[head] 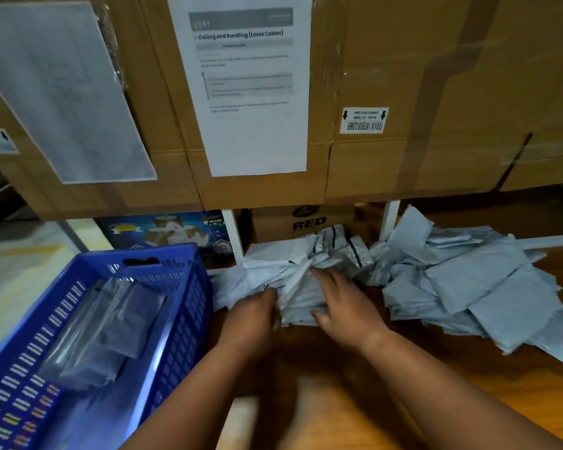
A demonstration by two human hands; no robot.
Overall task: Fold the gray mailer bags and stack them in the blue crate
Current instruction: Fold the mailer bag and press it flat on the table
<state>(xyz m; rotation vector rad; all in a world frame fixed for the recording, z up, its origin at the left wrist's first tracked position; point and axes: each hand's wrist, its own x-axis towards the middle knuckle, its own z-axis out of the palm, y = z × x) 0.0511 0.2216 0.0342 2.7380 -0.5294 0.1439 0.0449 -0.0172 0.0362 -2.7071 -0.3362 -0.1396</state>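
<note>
Left hand [257, 311]: you pinched a gray bag [293, 287] right of the crate [176, 319].
Right hand [342, 306]: fingers spread, pressing it flat.
Handling: probably light, limp, slippery; take edges.

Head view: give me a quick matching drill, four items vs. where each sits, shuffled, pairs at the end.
Items:
1. blue crate
2. loose heap of gray mailers
3. printed instruction sheet
4. left hand

Places:
A. taped on the cardboard box at the back
B. on the wooden table at right
C. at left, with folded mailers inside
D. on the middle mailer pile, beside the right hand

Pairs: 1-C, 2-B, 3-A, 4-D
</note>
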